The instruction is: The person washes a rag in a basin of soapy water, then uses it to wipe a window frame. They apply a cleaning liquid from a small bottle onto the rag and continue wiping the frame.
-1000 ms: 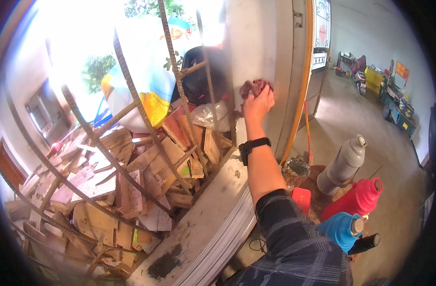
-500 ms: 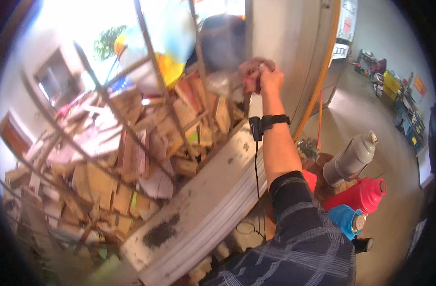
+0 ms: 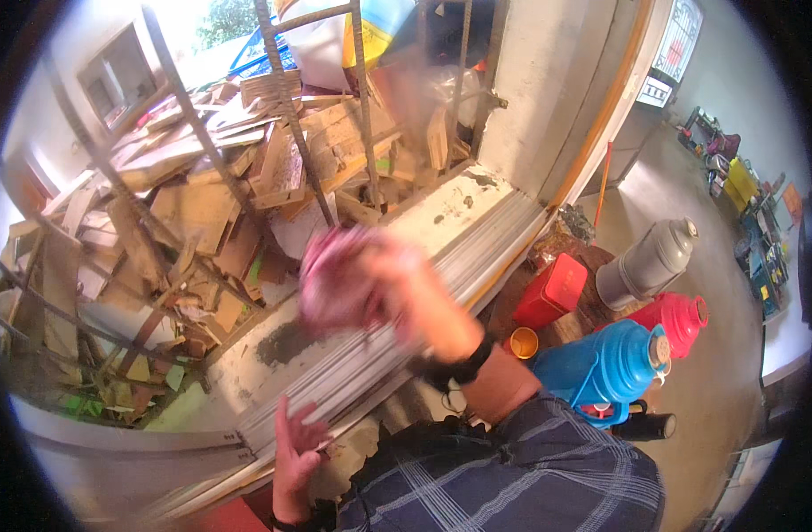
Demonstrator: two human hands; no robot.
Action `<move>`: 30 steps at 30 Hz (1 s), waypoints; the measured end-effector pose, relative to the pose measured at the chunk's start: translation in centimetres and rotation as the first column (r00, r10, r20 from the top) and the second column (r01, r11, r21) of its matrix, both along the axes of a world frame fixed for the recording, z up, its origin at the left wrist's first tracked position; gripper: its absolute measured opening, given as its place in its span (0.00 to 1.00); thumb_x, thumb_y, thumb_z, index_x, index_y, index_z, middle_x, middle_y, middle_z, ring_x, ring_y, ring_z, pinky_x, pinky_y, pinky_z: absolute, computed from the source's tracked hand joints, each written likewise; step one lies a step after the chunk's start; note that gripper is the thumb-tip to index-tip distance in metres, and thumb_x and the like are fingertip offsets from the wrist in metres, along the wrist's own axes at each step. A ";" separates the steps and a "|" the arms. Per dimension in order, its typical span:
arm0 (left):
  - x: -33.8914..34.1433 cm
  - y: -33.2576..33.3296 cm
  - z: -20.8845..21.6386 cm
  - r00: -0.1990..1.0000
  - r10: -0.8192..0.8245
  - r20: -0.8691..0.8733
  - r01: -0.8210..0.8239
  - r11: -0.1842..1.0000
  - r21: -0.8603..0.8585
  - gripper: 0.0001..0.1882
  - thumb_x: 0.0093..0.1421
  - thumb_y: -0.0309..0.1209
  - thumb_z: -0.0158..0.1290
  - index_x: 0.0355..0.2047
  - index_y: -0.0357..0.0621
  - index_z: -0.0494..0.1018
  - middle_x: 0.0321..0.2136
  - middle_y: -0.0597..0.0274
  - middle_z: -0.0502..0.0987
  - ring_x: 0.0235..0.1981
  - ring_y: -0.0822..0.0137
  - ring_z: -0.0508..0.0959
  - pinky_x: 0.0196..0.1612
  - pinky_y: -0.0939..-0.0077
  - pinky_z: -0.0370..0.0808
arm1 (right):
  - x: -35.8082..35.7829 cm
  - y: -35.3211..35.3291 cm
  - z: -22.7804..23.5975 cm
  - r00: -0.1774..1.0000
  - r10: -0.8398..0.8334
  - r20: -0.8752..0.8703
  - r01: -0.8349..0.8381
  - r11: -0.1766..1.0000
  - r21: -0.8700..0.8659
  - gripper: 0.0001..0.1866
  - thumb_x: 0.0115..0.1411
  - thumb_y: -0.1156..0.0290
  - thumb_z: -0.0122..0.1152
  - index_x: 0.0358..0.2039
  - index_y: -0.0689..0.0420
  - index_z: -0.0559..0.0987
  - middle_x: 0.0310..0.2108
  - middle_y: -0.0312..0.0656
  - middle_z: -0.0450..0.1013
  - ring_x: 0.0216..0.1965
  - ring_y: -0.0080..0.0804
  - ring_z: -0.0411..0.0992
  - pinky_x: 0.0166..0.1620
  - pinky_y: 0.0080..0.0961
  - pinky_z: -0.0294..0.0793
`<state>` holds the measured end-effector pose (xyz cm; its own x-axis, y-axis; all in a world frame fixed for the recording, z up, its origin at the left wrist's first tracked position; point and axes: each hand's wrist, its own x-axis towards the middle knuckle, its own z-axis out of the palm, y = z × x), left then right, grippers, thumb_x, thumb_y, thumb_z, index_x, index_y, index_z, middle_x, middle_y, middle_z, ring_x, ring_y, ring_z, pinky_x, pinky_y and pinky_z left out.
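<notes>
A bunched pinkish-red cloth (image 3: pixel 339 279) is gripped in my right hand (image 3: pixel 401 279), blurred by motion, above the pale window sill (image 3: pixel 406 232). A dark band circles that wrist. Lower down, near the ridged window track (image 3: pixel 375 355) along the sill's inner edge, my left hand (image 3: pixel 298 443) is raised with its fingers apart and nothing in them. Dark stains (image 3: pixel 290 341) mark the sill, partly hidden behind the cloth.
Rusty bars (image 3: pixel 286 106) stand beyond the sill, with piled scrap wood (image 3: pixel 193 204) outside. To the right are a grey thermos (image 3: pixel 645 266), a pink thermos (image 3: pixel 676 324), a blue thermos (image 3: pixel 596 363), a red container (image 3: pixel 552 288) and a yellow cup (image 3: pixel 524 343).
My right hand has come down with the cloth from beside the window frame, toward the near left over the sill. My left hand has entered at the lower edge. The view has shifted.
</notes>
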<state>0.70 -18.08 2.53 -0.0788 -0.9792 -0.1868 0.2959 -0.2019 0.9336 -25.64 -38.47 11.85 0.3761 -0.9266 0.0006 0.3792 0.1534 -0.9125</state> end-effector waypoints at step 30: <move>7.2 10.0 1.6 0.856 -0.097 0.509 0.252 0.936 -0.245 0.52 0.52 0.35 0.65 0.69 0.37 0.45 0.67 0.46 0.50 0.65 0.56 0.58 0.66 0.64 0.56 | 15.9 19.8 -9.4 0.950 0.307 -0.048 -0.310 0.949 -0.063 0.41 0.46 0.84 0.69 0.62 0.61 0.65 0.53 0.41 0.72 0.53 0.27 0.71 0.59 0.28 0.69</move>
